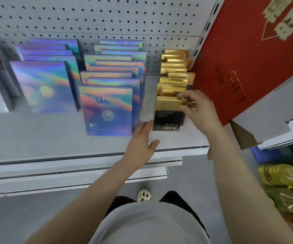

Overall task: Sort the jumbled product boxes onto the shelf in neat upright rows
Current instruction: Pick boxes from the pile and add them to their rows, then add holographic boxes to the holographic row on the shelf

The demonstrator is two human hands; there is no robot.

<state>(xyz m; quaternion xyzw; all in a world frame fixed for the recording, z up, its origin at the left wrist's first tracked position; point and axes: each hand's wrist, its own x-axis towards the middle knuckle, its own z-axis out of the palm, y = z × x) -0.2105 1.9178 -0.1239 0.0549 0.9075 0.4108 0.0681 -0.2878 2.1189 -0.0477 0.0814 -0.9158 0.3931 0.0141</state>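
On the shelf: the shelf (54,138) carries three rows of boxes standing on edge, running from its front lip back toward the pegboard (89,18) at 12 o'clock.
Task's thing: the front gold box (168,110), gold on top and black below with "377" printed, stands upright at the head of the gold row (174,67), at about 1 o'clock from the middle of the view.
Right hand: the right hand (197,110) pinches the top right corner of that box between thumb and curled fingers.
Left hand: the left hand (140,143) lies open with straight fingers, its tips touching a blurred grey strip between the rows; it holds nothing.
Key relation: the box lies at 9 o'clock from the right grip, touching it; its long axis is upright, its face toward the person. The right hand is the nearer; the left sits just beside the box's lower left, at 7 o'clock.
Judgement: the box probably needs squaring up against the one behind it.
Neighbours: the shiny rainbow boxes (107,110) form two rows at 9 to 11 o'clock.
Room: a red carton (244,50) leans at 2 o'clock; a grey floor (19,217) lies below; yellow bags (281,176) sit at 4 o'clock.
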